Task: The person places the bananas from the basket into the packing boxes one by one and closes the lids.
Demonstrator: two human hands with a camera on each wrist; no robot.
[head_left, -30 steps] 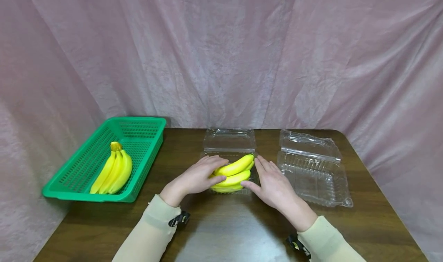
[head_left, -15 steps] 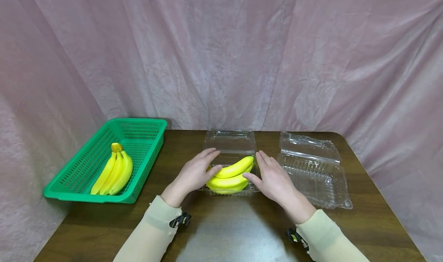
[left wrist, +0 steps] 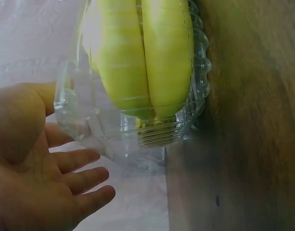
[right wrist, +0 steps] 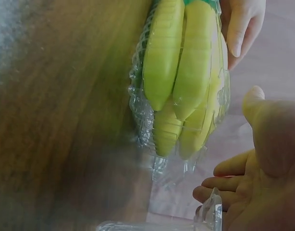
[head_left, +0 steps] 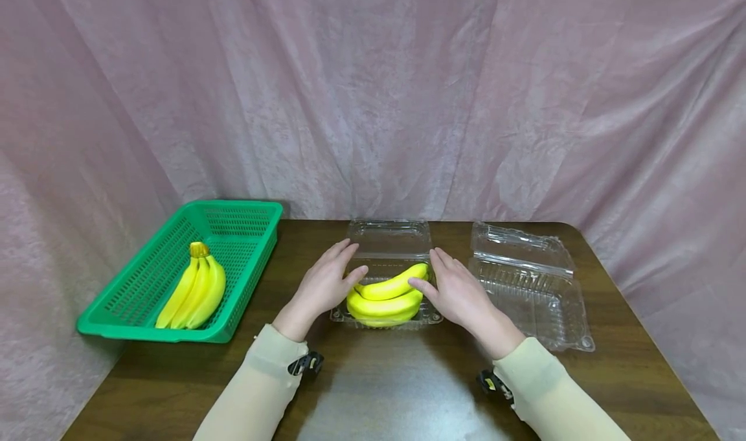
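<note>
A bunch of yellow bananas (head_left: 384, 305) lies in the base of a clear plastic clamshell box (head_left: 389, 228), whose lid is folded back. In the left wrist view the bananas (left wrist: 138, 57) show through the box wall, stem end nearest. My left hand (head_left: 320, 282) is at the box's left side, fingers extended, with nothing in its grasp. On the other side my right hand (head_left: 460, 292) has its fingers straight and its thumb over the banana tips. Seen from the right wrist, that hand (right wrist: 263, 168) stands apart from the fruit.
Left on the wooden table (head_left: 373, 389) stands a green perforated basket (head_left: 247, 298) with another banana bunch (head_left: 195, 292) inside. A second clear clamshell box (head_left: 536, 305) lies unfolded to the right. Behind the table hangs a pink curtain (head_left: 373, 104).
My left hand has let go of the bananas and drawn back to the left. The bunch has settled slightly left and lower in the box. My right hand has shifted only a little.
</note>
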